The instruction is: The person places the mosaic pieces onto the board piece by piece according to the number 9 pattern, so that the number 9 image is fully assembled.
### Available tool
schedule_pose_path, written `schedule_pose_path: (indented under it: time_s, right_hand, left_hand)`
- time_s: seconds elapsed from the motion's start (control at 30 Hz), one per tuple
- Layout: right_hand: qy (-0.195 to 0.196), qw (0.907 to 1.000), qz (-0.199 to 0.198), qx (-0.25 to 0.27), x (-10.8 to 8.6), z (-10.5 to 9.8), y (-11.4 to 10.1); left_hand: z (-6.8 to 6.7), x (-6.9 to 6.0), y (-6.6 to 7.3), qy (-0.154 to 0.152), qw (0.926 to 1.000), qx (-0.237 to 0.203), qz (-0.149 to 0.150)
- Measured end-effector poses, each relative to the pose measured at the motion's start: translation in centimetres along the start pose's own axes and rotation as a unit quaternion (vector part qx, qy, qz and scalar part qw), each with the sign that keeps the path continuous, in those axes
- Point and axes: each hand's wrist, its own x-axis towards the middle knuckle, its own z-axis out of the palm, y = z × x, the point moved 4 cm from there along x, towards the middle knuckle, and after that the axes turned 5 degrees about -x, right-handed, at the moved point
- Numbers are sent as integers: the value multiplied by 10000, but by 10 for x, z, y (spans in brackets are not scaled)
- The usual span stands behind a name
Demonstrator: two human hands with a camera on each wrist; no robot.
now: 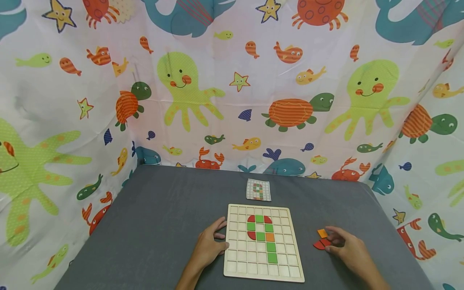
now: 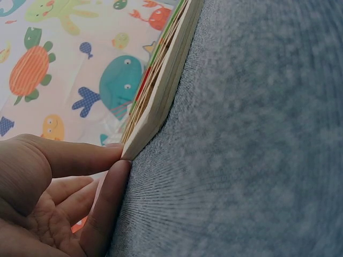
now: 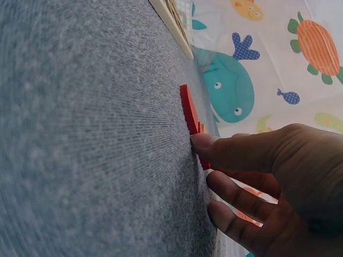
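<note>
A light wooden grid board [image 1: 241, 267] lies on the grey table, with green squares, red quarter-circles and an orange square [image 1: 270, 237] set in it. My left hand [image 1: 208, 244] is at its left edge; in the left wrist view the thumb and a finger pinch the board's rim [image 2: 153, 120]. Right of the board, my right hand [image 1: 349, 250] reaches over loose tiles: red quarter-circle tiles [image 1: 319, 245] and an orange square tile [image 1: 322, 233]. The right thumb touches a red tile [image 3: 188, 110] or lies just over it, and the index fingertip is by the orange tile.
Behind the board lies a small printed pattern card [image 1: 258, 190] showing a similar coloured figure on a grid. A white cloth with sea animals [image 1: 232, 52] hangs along the back and sides of the grey table [image 1: 174, 209].
</note>
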Motion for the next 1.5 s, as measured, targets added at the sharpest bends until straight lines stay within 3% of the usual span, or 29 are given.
schedule_pose_path:
  time_s: [0.33,0.77,1.2,1.5]
  right_hand:
    - [-92,9998,165,53,0,0,1]
    - [-183,9998,-75,-31,-2,3,-5]
    - [-447,9987,225,113,-3,4,5]
    - [-452,9989,58,73,-6,1,0]
  left_hand:
    - [1,0,-1,13,10000,-21,-14]
    - [0,0,-1,8,10000,-35,-7]
    - [0,0,0,26,10000,-22,44]
    - [0,0,-1,-17,9999,-84,54]
